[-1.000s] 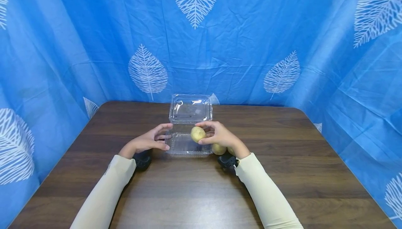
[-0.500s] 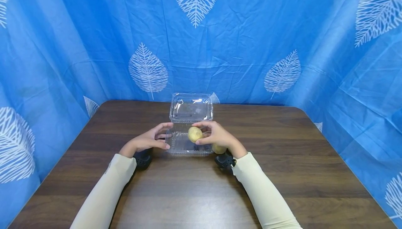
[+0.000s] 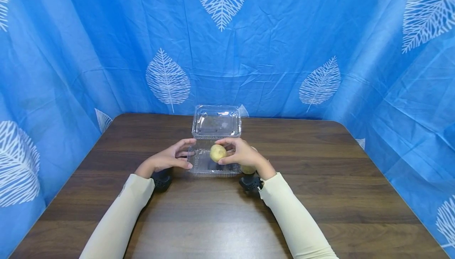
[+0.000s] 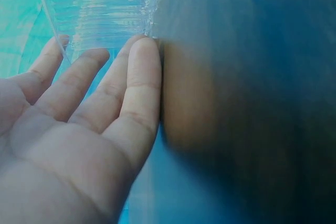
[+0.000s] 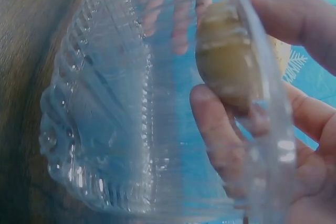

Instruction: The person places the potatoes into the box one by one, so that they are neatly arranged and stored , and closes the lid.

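Note:
A clear plastic clamshell container (image 3: 202, 164) lies on the table with its lid (image 3: 217, 121) raised at the back. My right hand (image 3: 242, 153) pinches a yellow potato (image 3: 217, 153) between thumb and fingers, above the container's base. The right wrist view shows the potato (image 5: 226, 56) through the clear wall. At the container's left side rests my left hand (image 3: 165, 159), its thumb near the front corner and its fingers apart. In the left wrist view its fairly straight fingers (image 4: 143, 72) touch the ribbed plastic wall (image 4: 105, 9).
Another potato (image 3: 247, 169) sits on the table by the container's right side, partly hidden by my right wrist. The brown wooden table (image 3: 302, 164) ends at a blue leaf-patterned curtain (image 3: 266, 53). Black devices (image 3: 162, 181) are strapped at both wrists.
My right hand has moved slightly left with the potato, further over the container. My left hand has stayed at the container's left side.

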Demonstrator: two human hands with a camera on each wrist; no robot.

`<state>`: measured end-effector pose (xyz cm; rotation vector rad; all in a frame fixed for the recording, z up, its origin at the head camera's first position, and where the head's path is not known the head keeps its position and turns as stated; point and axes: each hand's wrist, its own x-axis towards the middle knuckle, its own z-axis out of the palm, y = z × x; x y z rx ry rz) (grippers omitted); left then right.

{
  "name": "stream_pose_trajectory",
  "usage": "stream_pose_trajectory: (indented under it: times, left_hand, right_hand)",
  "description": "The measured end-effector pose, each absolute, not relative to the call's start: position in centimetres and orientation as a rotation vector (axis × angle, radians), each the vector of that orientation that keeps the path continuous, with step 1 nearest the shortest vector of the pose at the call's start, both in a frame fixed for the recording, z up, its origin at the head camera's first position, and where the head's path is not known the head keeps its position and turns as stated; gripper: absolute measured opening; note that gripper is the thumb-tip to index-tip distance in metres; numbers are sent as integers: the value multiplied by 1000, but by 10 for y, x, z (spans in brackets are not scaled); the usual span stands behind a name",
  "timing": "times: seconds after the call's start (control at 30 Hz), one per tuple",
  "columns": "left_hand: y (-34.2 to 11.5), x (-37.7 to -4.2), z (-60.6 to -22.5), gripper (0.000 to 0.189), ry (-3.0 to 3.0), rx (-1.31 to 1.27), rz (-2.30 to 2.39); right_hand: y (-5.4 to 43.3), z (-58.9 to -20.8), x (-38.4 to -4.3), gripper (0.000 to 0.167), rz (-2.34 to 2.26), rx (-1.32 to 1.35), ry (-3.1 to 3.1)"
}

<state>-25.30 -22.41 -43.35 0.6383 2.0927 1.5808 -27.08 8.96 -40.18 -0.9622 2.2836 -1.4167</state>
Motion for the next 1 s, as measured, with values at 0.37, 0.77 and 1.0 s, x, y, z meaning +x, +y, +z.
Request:
stream_pose_trajectory:
  times: [0.37, 0.77, 1.0]
  left_hand:
    - [-224, -253, -433, 98, 2084, 629, 1584]
    - [-224, -254, -434, 99, 2055, 612, 1602]
    - [-223, -254, -434, 99, 2060, 601, 1597]
  right_hand:
    - [82, -401, -270, 63, -1419, -911, 2279]
    - [68, -405, -268, 62, -1409, -879, 2275]
    - [60, -409, -266, 63, -1383, -851, 2257]
